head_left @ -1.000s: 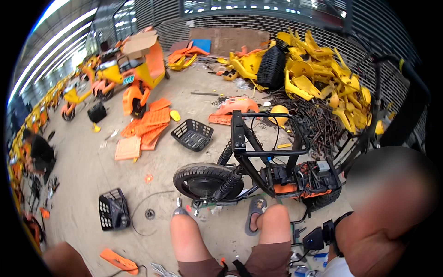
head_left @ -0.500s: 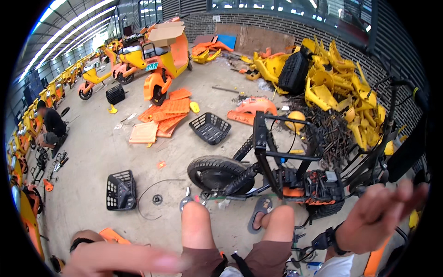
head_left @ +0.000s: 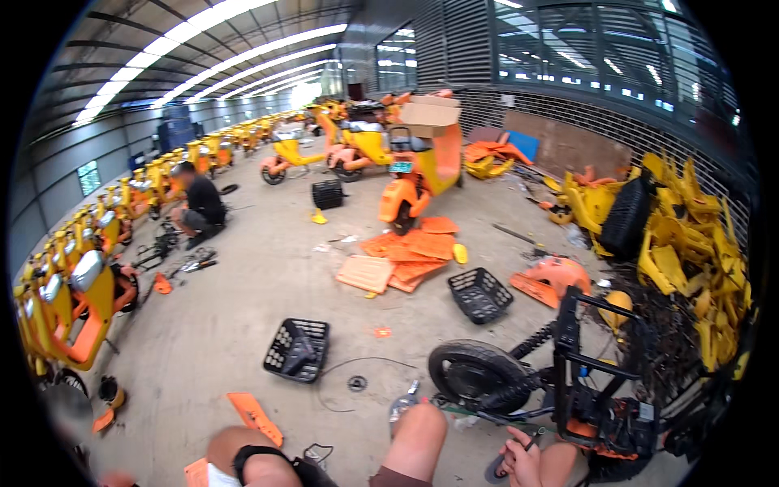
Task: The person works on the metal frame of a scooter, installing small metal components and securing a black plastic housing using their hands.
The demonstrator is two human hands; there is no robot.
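Note:
My right hand [head_left: 523,464] is low at the right, in front of my right knee [head_left: 560,463]. Its fingers are closed around a thin dark object [head_left: 534,439], too small to name. Beyond it stands a stripped black scooter frame [head_left: 596,349], with its rear wheel [head_left: 475,375] toward the left and orange-and-black parts low in the frame. At the lower left edge, a blurred skin-coloured patch [head_left: 120,479] seems to be part of my left hand; its fingers cannot be made out. A bare limb with a black band [head_left: 243,449] shows nearby; whose it is, I cannot tell.
Black baskets [head_left: 272,357] [head_left: 480,296], a small gear [head_left: 357,383] with a curved cable, and orange panels [head_left: 406,258] lie on the floor. Yellow body parts [head_left: 690,235] are heaped at the right. Yellow-orange scooters [head_left: 89,316] line the left, where another person [head_left: 201,203] crouches.
The view has swung left, so the scene sits farther right. My right hand has dropped from its raised place to my right knee. My left hand has mostly left the picture.

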